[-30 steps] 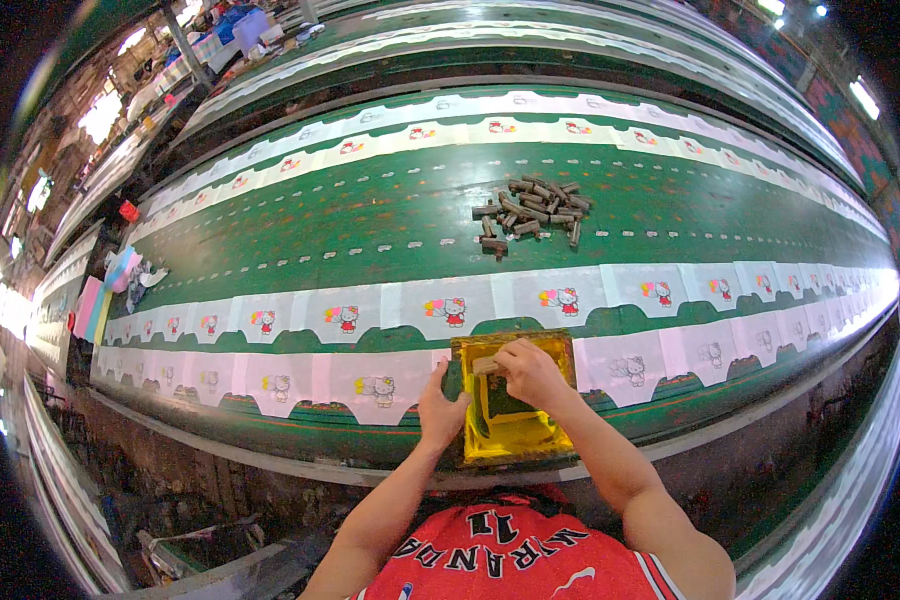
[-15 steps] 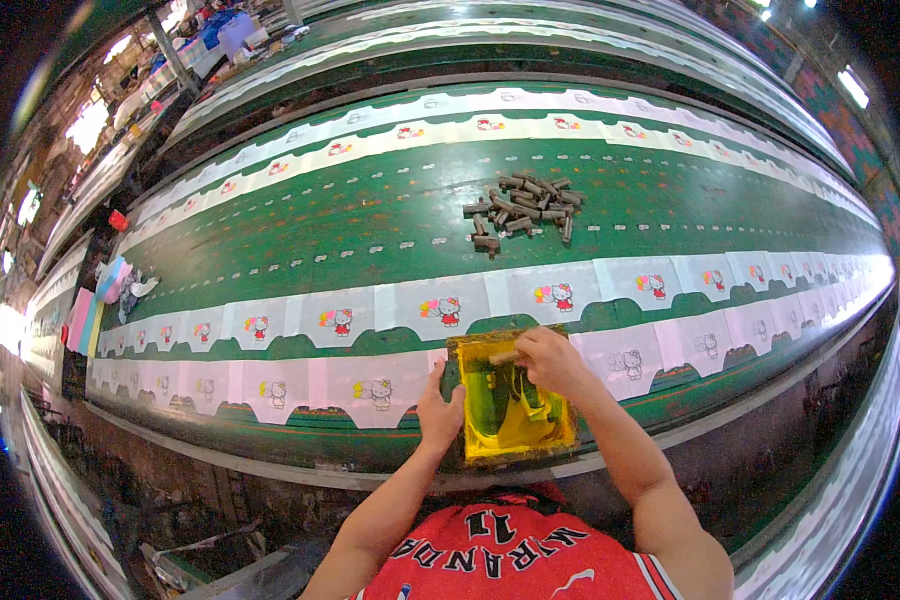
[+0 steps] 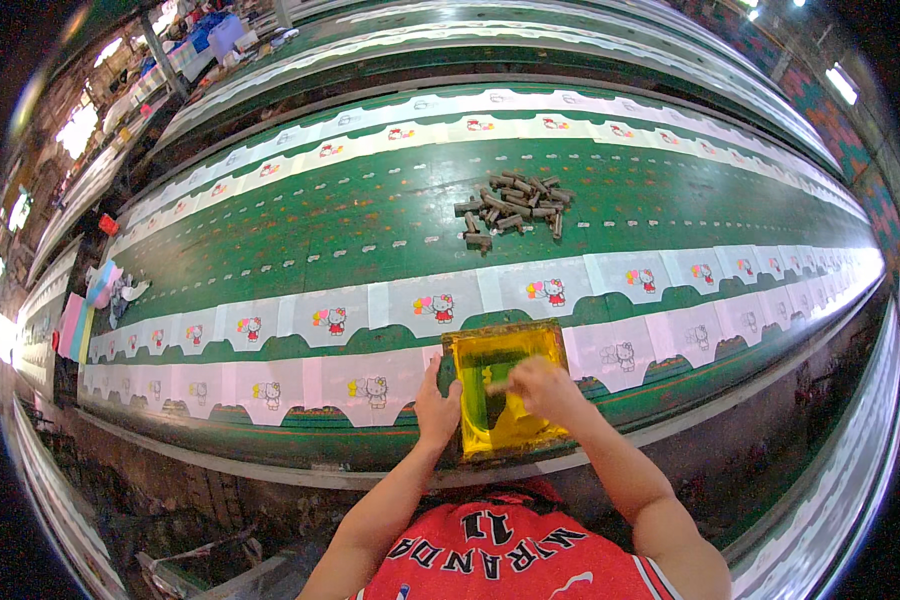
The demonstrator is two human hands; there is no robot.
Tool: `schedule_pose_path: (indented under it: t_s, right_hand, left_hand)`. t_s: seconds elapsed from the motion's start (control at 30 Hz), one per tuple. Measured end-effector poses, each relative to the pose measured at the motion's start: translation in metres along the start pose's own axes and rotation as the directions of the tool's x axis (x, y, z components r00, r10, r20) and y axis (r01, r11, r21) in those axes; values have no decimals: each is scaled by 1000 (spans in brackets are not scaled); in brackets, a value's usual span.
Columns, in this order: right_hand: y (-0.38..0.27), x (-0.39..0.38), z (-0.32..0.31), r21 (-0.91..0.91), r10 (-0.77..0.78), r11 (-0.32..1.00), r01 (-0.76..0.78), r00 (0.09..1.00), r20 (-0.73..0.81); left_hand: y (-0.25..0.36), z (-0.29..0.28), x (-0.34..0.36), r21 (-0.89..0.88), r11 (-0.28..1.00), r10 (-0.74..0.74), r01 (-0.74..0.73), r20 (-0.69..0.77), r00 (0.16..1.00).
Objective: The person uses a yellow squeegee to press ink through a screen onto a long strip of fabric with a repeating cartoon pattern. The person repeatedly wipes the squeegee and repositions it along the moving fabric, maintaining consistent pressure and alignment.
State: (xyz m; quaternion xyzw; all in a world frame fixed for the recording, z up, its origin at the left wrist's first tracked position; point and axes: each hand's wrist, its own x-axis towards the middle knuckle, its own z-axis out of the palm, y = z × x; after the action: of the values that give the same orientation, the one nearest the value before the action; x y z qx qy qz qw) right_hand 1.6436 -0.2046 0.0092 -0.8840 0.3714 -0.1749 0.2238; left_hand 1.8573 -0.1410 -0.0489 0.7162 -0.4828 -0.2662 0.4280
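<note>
A screen printing frame (image 3: 515, 438), smeared with yellow ink, lies over the near row of pale printed cloth pieces (image 3: 272, 388). My left hand (image 3: 437, 408) grips its left edge, thumb on the near side of the rim. Inside the frame, my right hand (image 3: 547, 390) is closed around a small tan squeegee (image 3: 496, 388), partly hidden by the fingers. A darker green patch of mesh shows beside the squeegee. Left of the frame, several pieces bear a cartoon cat outline with yellow balloons; those on the right have the outline without yellow.
A heap of short dark brown sticks (image 3: 515, 205) lies mid-table on the long green table (image 3: 320, 225). Beyond it run more rows of printed cloth (image 3: 400, 133). Coloured cloth stacks (image 3: 73, 325) sit at the left end; a small red object (image 3: 108, 224) is near the far left edge.
My right hand has drawn the squeegee toward me, from the far rim to the middle of the frame. My left hand stays on the frame's left edge.
</note>
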Motion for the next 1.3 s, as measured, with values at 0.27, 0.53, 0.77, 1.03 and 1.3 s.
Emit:
schedule_pose_path:
  t_s: [0.27,0.53,0.77,1.03,1.3]
  right_hand:
    - [-5,8,20,-50,-2,999,-4,993,-115]
    - [-32,-67,23,-91,-119,990,110,988,-99]
    - [15,-99,-42,-88,-77,994,68,992,-104]
    - [107,-162,-111,-120,-30,993,18,994,-104]
    - [144,-181,-113,-12,-4,1000,3,995,-102]
  left_hand:
    - [-9,1,0,-49,999,8,-9,-5,1000]
    - [-1,-3,1,36,997,-72,70,46,996]
    - [72,49,-12,-28,998,61,-62,-29,998]
    - [117,174,-29,-50,997,56,-56,-3,998]
    - [124,200,-38,50,998,48,-47,-24,999]
